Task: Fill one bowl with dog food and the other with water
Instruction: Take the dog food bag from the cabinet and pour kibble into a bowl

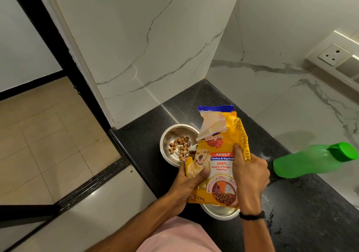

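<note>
- The left hand [191, 181] grips the lower left edge of the dog food bag [215, 154], with its thumb pressed flat on the printed front and its fingers curled behind.
- The right hand [250, 174] clasps the right side of the bag, thumb on the front and the other fingers wrapped round the back.
- The bag is yellow with a blue top strip, torn open at its upper left. It is held above the bench [291, 222] between the two bowls.
- The far bowl [165, 135] is steel and sits on the bench near the corner, just left of the bag. A small heap of brown kibble [179, 147] lies on its bottom, and much of the metal is bare.
- The near bowl [219, 212] is also steel and lies mostly hidden under the bag. Only its near rim shows, so its contents cannot be told.
- A green bottle [310, 160] with its green cap [343, 151] on is on the bench to the right, well apart from the bag.
- The bench is black speckled stone against white marble-veined walls.
- A wall socket [334, 54] sits high on the right wall.
- A black band [252, 215] circles the right wrist.
</note>
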